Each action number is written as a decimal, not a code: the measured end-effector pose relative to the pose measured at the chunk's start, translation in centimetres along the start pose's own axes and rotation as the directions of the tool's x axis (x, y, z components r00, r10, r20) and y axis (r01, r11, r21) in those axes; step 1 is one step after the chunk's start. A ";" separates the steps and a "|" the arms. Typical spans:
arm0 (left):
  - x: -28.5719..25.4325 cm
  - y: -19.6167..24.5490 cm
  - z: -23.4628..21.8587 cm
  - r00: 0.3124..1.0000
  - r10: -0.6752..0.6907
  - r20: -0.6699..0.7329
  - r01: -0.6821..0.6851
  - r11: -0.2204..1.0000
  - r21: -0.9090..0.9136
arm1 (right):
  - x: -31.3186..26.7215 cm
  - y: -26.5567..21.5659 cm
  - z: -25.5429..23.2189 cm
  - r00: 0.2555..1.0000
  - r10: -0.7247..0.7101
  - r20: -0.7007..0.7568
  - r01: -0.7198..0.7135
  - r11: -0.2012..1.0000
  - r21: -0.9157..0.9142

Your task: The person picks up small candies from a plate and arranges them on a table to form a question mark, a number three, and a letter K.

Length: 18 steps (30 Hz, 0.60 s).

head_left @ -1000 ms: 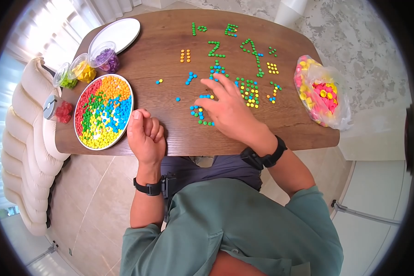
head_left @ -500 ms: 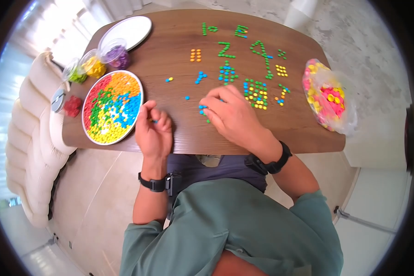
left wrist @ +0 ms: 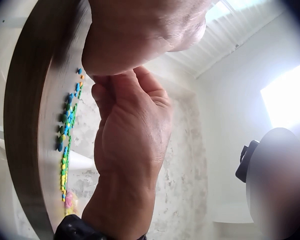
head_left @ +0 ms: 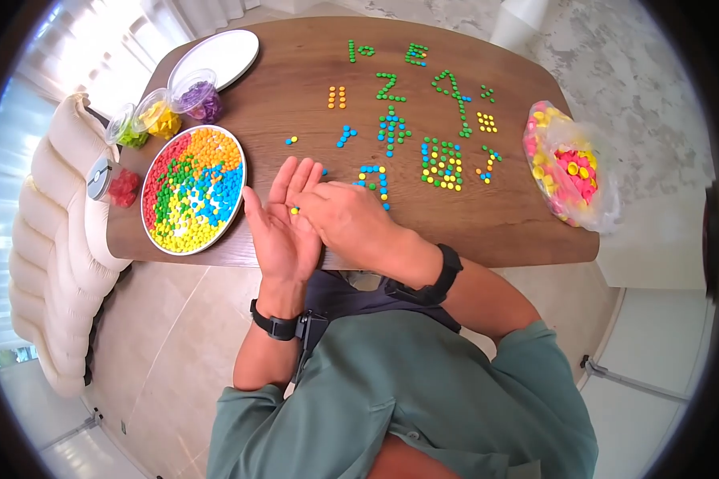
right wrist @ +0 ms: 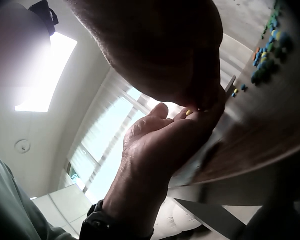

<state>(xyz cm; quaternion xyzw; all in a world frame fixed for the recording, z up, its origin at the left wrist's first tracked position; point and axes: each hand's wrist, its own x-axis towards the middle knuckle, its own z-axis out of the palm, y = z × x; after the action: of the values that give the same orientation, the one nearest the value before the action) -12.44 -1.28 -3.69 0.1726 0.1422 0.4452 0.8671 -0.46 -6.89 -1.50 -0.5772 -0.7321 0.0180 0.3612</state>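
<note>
My left hand (head_left: 284, 243) is held palm up with its fingers straight, above the near part of the table. A small yellow candy (head_left: 295, 211) shows in its palm. Over that palm bends my right hand (head_left: 355, 223), fingertips right at the candy; I cannot tell whether they pinch one. In the right wrist view the yellow candy (right wrist: 188, 112) peeks out beside the fingers. Just beyond my right hand stands an outline of blue, yellow and green candies (head_left: 384, 195), partly hidden by the hand. A lone blue candy (head_left: 324, 172) lies near the left fingertips.
A plate rim (head_left: 245, 180) encloses sorted coloured candies at left. Behind it are tubs of purple (head_left: 201, 102), yellow (head_left: 164, 121) and green pieces, a jar of red pieces (head_left: 124, 188) and a white plate (head_left: 228, 60). Candy figures (head_left: 442, 164) spread rightward to a plastic bag (head_left: 571, 172).
My right hand has left the candy outline and come left onto my left palm. The left hand, loosely curled before, has opened palm up. More of the outline now shows.
</note>
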 end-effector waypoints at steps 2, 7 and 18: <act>0.2 -0.1 0.0 1.000 0.001 -0.025 -0.001 1.000 -0.007 | -0.2 0.3 -1.0 1.000 0.018 0.017 -0.020 0.995 0.097; 0.4 0.7 -2.2 0.999 -0.027 0.040 0.032 0.993 -0.115 | -1.0 4.5 -7.6 0.984 0.159 -0.081 -0.161 0.987 -0.018; 0.1 0.4 -1.8 0.996 0.062 -0.062 -0.064 0.998 -0.026 | -3.8 4.7 -5.7 0.973 0.219 0.076 -0.210 0.972 -0.105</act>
<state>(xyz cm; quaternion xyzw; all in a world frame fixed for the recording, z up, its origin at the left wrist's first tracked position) -13.42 -0.71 -5.13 0.1510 0.1568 0.4794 0.8502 6.86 -10.84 -1.27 -0.6684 -0.6805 0.0469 0.2966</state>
